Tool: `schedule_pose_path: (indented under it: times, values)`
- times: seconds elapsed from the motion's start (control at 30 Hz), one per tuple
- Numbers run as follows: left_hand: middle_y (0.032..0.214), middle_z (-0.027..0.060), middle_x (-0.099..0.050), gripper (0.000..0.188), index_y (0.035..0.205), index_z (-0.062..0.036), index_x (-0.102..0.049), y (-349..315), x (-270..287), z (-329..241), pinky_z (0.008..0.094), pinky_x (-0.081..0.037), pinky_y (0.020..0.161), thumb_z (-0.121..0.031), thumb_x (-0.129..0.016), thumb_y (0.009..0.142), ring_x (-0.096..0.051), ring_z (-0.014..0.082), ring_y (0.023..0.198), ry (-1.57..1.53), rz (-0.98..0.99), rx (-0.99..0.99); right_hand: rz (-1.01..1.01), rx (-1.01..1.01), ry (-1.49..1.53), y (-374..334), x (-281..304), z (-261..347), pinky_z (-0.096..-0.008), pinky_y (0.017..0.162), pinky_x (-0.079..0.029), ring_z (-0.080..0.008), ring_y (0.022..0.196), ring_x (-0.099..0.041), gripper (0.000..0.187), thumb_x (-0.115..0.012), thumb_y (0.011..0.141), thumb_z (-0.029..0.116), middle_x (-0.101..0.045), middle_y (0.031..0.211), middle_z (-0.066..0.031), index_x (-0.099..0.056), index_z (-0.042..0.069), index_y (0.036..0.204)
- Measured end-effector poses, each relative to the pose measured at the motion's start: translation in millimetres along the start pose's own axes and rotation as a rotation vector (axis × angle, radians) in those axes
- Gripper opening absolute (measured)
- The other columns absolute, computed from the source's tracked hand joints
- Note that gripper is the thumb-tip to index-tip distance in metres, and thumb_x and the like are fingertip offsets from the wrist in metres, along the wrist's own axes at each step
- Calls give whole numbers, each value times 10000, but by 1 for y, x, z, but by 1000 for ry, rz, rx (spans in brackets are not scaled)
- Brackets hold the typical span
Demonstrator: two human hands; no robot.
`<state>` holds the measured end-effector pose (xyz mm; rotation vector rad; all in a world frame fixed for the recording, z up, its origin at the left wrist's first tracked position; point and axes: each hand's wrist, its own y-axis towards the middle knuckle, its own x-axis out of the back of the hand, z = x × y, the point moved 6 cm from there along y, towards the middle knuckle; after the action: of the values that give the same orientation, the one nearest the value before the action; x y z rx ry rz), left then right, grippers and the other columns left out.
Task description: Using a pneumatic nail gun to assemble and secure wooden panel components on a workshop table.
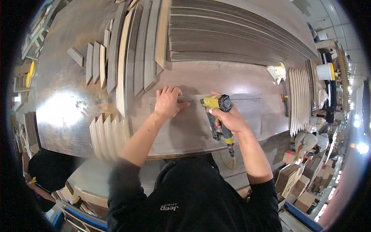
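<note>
A thin grey wooden panel (245, 110) lies flat on the worktable in front of me. My left hand (168, 101) rests at its far edge toward the left end, the fingers bent over the edge and the thumb on the near side. What lies under the palm is hidden. My right hand (230, 120) is wrapped round the grip of a yellow and black air nail gun (211, 102). The gun's head is over the panel, right of my left hand; whether its nose touches the wood is hard to see. An air hose (228, 166) hangs from its handle.
Long grey strips (232, 34) are stacked at the back. Mitred strips (135, 46) and short pieces (92, 63) lie left; pale mouldings stand near left (110, 131) and at right (299, 100). A screwdriver-like tool (285, 102) lies right. Other people (307, 143) work beyond.
</note>
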<state>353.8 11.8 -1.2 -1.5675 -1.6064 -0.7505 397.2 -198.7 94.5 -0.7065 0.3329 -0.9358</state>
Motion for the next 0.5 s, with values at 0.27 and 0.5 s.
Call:
schedule_pose_path:
  times: [0.27, 0.5]
  values:
    - [1088, 63, -603, 493, 1083, -108, -628, -3, 2, 6, 445, -366, 938, -452, -816, 785, -531, 278, 1110, -85, -21, -3, -29, -76, -149, 28, -31, 17, -273, 447, -447, -113, 510, -549, 674, -659, 872, 65, -686, 1025, -61, -433, 120, 1505]
    - [1080, 59, -599, 469, 1062, -100, -639, 1, 3, 5, 449, -364, 956, -437, -811, 785, -525, 272, 1102, -103, -23, 3, -46, -86, -187, 28, -36, 21, -271, 471, -457, -112, 520, -556, 653, -625, 885, 22, -692, 1017, -63, -433, 121, 1501]
